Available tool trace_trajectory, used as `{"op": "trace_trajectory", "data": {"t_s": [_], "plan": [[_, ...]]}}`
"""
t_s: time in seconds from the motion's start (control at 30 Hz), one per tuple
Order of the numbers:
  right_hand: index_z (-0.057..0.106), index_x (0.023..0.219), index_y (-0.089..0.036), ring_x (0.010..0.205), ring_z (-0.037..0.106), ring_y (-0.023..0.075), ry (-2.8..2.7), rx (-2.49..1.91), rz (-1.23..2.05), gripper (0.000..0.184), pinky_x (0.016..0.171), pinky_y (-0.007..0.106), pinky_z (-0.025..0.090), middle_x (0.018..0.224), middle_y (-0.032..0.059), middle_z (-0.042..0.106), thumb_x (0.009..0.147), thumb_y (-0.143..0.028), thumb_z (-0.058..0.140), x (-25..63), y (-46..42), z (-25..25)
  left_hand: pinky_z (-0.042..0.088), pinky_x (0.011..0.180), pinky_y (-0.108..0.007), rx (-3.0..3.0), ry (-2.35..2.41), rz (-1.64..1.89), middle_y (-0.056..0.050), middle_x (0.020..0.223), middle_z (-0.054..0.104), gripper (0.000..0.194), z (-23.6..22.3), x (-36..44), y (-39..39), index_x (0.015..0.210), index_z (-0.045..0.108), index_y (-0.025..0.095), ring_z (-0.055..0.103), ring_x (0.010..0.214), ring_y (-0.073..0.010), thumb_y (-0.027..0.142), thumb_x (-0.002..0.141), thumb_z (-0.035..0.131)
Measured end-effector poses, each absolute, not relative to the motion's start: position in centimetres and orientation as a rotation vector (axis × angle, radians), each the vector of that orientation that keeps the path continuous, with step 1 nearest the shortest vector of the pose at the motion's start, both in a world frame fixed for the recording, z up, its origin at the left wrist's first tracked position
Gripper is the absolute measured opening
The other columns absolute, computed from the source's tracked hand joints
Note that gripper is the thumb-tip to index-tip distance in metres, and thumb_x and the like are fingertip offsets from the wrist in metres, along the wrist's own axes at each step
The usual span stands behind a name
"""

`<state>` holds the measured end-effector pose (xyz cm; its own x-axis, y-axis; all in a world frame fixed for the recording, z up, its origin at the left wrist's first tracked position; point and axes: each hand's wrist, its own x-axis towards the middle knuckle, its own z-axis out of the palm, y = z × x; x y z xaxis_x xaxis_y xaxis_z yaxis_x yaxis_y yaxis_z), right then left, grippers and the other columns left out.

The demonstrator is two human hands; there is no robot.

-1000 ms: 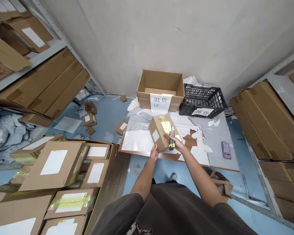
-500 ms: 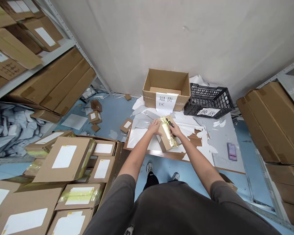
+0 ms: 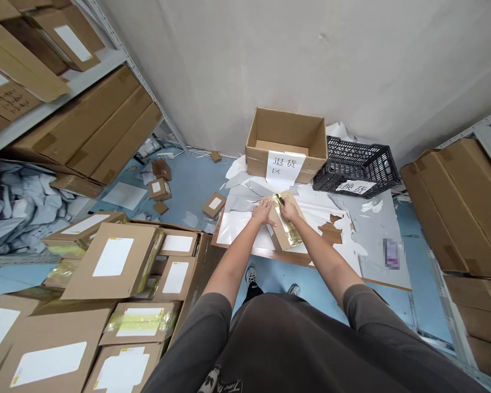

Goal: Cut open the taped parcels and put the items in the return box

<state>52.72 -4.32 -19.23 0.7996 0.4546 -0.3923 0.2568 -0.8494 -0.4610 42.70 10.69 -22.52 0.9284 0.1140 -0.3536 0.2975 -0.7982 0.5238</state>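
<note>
A brown cardboard box [image 3: 282,240] with shiny yellowish tape and a white label lies at a slant on the work table [image 3: 241,229]. My left hand [image 3: 264,212] rests on its left side, fingers stretched out and thumb apart. In my right hand [image 3: 288,210] is a black and yellow utility knife [image 3: 280,200], gripped over the top of the box with its tip at the far taped end. Whether the blade is in the tape cannot be made out.
Behind the box stand an open carton [image 3: 286,128] with a paper sign and a black plastic crate [image 3: 357,164]. Torn paper covers parts of the table. Parcels are piled in a large carton [image 3: 202,262] at left. Shelves [image 3: 82,76] with boxes flank both sides; small boxes [image 3: 214,204] lie on the floor.
My right hand and the knife have moved slightly left across the box, toward my left hand. My left hand stays on the box. The whole view has shifted a little.
</note>
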Motion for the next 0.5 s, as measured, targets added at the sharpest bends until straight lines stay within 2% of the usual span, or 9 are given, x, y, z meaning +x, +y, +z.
{"op": "trace_trajectory", "data": {"t_s": [0.2, 0.3, 0.4, 0.5], "plan": [[0.058, 0.145, -0.013, 0.128, 0.069, 0.0356, -0.46, -2.655, 0.731, 0.045, 0.11, 0.046, 0.05, 0.132, 0.0271, 0.073, 0.105, -0.032, 0.063, 52.7, -2.5, -19.2, 0.017, 0.133, -0.064, 2.507, 0.287, -0.434, -0.016, 0.184, 0.004, 0.148, -22.5, 42.5, 10.8, 0.176, 0.023, 0.025, -0.001, 0.17, -0.0421, 0.062, 0.057, 0.102], [0.064, 0.139, -0.012, 0.118, 0.074, 0.0373, -0.384, -2.644, 0.78, 0.047, 0.102, 0.048, 0.057, 0.13, 0.0294, 0.073, 0.097, -0.033, 0.073, 53.2, -1.6, -18.6, 0.019, 0.133, -0.063, 2.494, 0.28, -0.416, -0.013, 0.185, 0.005, 0.146, -22.5, 42.2, 11.0, 0.176, 0.023, 0.028, -0.002, 0.17, -0.0418, 0.064, 0.058, 0.101], [0.074, 0.121, -0.011, 0.093, 0.08, 0.0382, -0.265, -2.537, 0.898, 0.042, 0.082, 0.049, 0.064, 0.106, 0.0269, 0.079, 0.088, -0.034, 0.083, 53.8, -1.9, -17.8, 0.024, 0.132, -0.061, 2.486, 0.281, -0.415, -0.013, 0.185, 0.005, 0.144, -22.3, 42.0, 11.1, 0.175, 0.024, 0.029, -0.003, 0.17, -0.0412, 0.066, 0.058, 0.099], [0.078, 0.103, -0.01, 0.075, 0.079, 0.0389, -0.271, -2.447, 0.878, 0.034, 0.068, 0.046, 0.064, 0.075, 0.0211, 0.076, 0.081, -0.033, 0.089, 53.4, -3.5, -17.1, 0.025, 0.131, -0.061, 2.502, 0.282, -0.44, -0.014, 0.185, 0.006, 0.143, -22.1, 42.0, 11.2, 0.175, 0.024, 0.029, -0.004, 0.17, -0.0413, 0.068, 0.059, 0.099]]}}
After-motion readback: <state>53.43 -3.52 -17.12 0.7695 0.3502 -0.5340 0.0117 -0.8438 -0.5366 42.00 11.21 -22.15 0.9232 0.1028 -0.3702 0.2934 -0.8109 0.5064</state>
